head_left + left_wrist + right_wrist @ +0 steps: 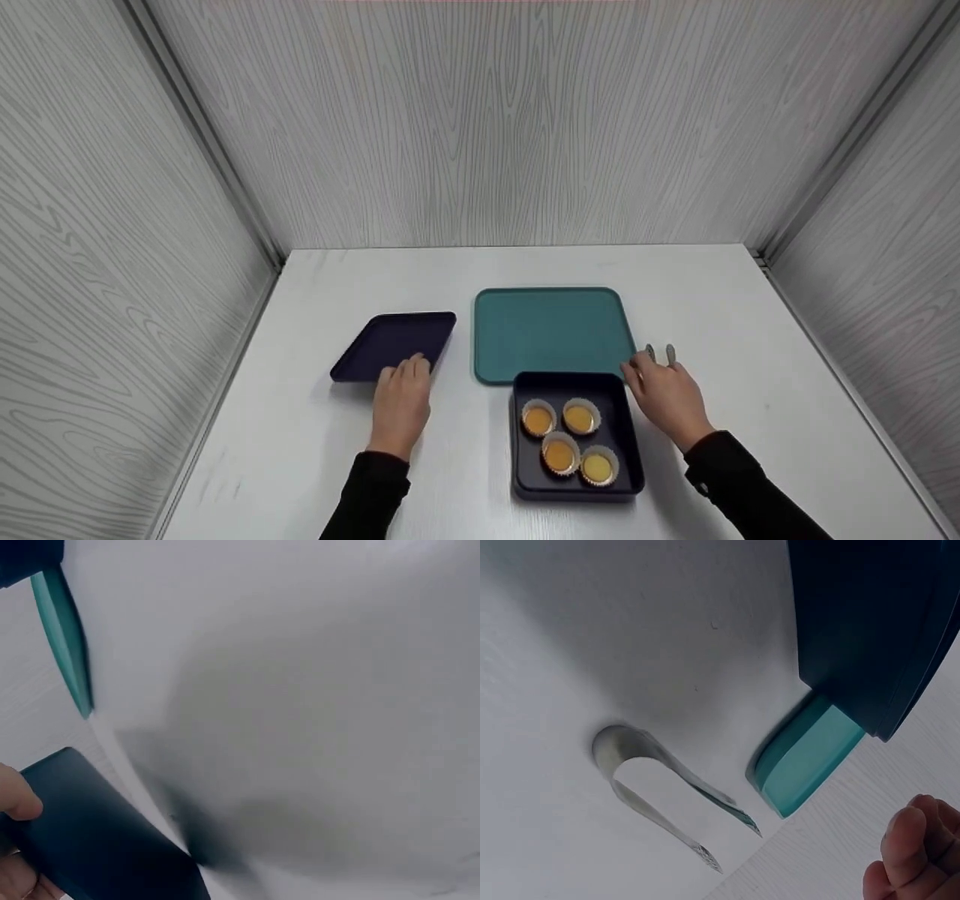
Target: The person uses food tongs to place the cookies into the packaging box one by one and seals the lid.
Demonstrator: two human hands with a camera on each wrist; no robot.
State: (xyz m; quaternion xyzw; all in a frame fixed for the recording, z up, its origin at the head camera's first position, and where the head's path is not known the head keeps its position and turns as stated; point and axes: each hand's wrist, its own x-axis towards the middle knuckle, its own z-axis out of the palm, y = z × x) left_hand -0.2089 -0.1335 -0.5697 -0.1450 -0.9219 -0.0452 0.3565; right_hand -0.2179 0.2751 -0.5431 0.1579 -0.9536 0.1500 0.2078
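Observation:
A dark navy rectangular lid (390, 345) is pinched at its near right edge by my left hand (403, 405). It is tilted, with its far left side toward the table; the left wrist view shows the thumb on one face of the lid (97, 832). A navy box (570, 496) holds several small cupcakes (559, 455) in pale paper cups. Beside the box's far right corner hovers my right hand (667, 397), its fingers loosely bent and holding nothing. Metal tongs (615, 750) lie on the table just past it, their tips partly visible (670, 354) in the head view.
A teal tray (551, 334) lies flat behind the box, close to its far edge. The white table (375, 274) is enclosed by grey wood-grain panels (487, 127) at the back and on both sides.

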